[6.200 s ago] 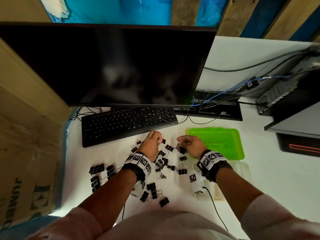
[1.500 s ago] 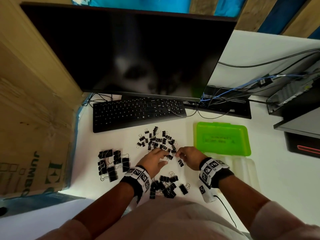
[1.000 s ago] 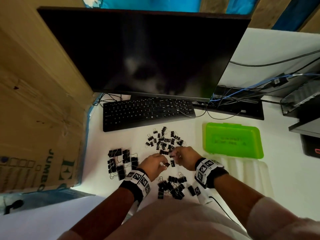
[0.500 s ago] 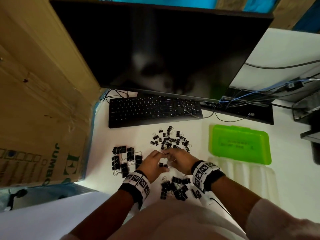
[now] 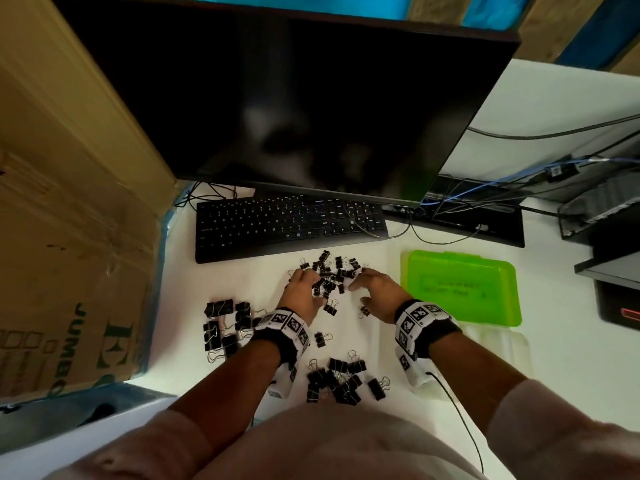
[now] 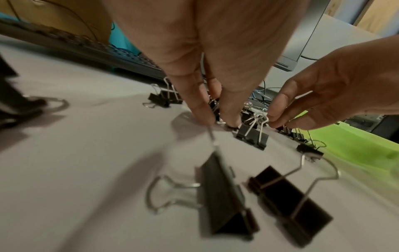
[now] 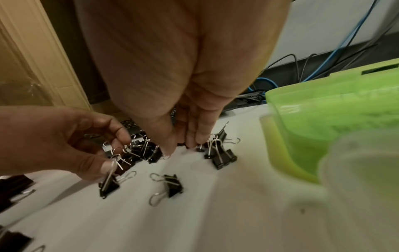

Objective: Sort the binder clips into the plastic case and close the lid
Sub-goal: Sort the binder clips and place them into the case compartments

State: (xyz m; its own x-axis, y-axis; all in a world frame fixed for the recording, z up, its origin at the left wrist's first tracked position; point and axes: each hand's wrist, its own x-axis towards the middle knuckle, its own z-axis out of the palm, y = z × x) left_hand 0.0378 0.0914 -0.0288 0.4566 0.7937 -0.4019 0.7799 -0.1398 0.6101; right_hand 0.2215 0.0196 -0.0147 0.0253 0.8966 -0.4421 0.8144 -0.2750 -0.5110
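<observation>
left hand point(image 6: 215, 51) fingertips hidden among small binder clips point(image 5: 329, 275), clear case tray point(image 5: 498, 341) partly behind right wrist, near clips point(image 6: 226, 201) blurred, lid label point(image 5: 453, 287) perhaps text, unreadable

Black binder clips point(image 5: 327, 280) with silver wire handles, bright lime-green case lid point(image 5: 462, 285) at right, clear frosted case tray point(image 5: 502, 344) nearer, white desk point(image 5: 571, 358), black keyboard point(image 5: 289, 225) far, black-and-white checkered wristbands point(image 5: 289, 329), tan cardboard box point(image 5: 69, 237) with dark green lettering at left
</observation>
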